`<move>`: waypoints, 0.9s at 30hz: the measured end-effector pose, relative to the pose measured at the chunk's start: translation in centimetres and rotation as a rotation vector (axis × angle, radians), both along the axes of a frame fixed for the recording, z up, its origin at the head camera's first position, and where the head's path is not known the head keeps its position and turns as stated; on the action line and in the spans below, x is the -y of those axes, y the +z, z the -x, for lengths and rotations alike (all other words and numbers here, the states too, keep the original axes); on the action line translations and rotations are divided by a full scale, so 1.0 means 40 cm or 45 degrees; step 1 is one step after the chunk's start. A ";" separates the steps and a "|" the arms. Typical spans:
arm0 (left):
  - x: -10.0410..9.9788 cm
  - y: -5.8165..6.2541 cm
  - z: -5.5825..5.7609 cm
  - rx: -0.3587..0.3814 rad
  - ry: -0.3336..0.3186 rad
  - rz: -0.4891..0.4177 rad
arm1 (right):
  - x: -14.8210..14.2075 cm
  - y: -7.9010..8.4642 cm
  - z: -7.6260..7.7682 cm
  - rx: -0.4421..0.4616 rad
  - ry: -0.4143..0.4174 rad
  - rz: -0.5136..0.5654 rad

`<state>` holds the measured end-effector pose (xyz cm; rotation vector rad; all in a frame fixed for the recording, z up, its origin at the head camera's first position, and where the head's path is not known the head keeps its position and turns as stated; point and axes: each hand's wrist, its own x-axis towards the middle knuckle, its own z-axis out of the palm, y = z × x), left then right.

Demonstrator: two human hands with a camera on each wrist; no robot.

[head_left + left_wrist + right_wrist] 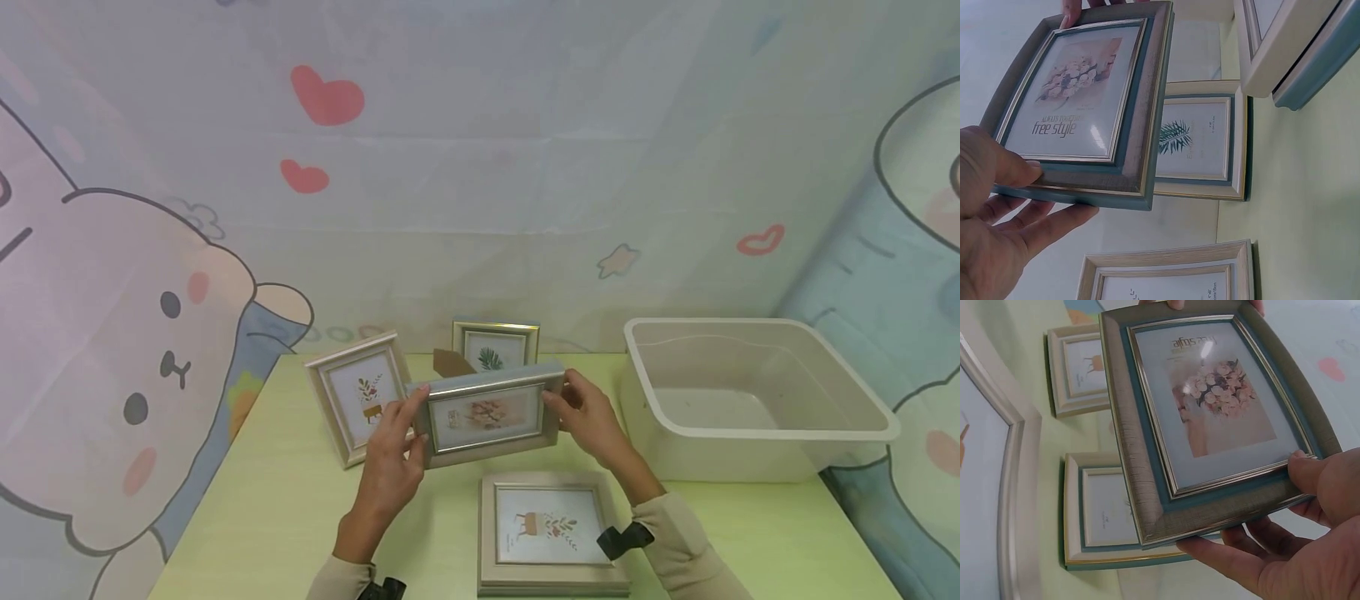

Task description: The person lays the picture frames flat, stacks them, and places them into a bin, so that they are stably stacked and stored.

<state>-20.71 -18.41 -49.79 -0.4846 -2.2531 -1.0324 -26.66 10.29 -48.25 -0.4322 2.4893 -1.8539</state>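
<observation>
A brown-grey picture frame (487, 417) with a silver inner border and a pink flower print is held up sideways over the table. My left hand (392, 458) grips its left end, thumb on the front and fingers behind. At the other end my right hand (592, 417) pinches it the same way. The left wrist view shows the print's "free style" lettering beside the left thumb (1019, 169). In the right wrist view the right hand (1310, 519) has its fingers under the frame's edge. Below the held frame, a cream picture frame (555, 573) lies flat, stacked on another.
A cream frame with a plant print (363, 392) stands at the left. Behind the held frame stands a gold-edged frame with a green leaf print (495, 329), partly hidden. At the right sits a white plastic bin (757, 458). A cartoon-printed cloth (525, 208) hangs behind the table.
</observation>
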 end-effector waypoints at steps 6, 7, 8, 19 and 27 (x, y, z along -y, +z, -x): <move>-0.011 -0.006 0.003 -0.051 -0.032 0.017 | -0.014 -0.026 -0.012 -0.084 0.000 0.002; -0.013 -0.007 0.004 -0.054 -0.040 0.015 | -0.016 -0.029 -0.014 -0.097 -0.007 0.002; -0.015 -0.008 0.005 -0.052 -0.051 0.011 | -0.019 -0.033 -0.016 -0.113 -0.012 0.003; -0.015 0.004 -0.004 0.342 -0.214 -0.134 | -0.048 -0.079 -0.028 -0.367 -0.167 -0.033; -0.001 0.011 0.011 0.394 -0.428 -0.250 | -0.066 -0.109 -0.035 -0.523 -0.103 0.177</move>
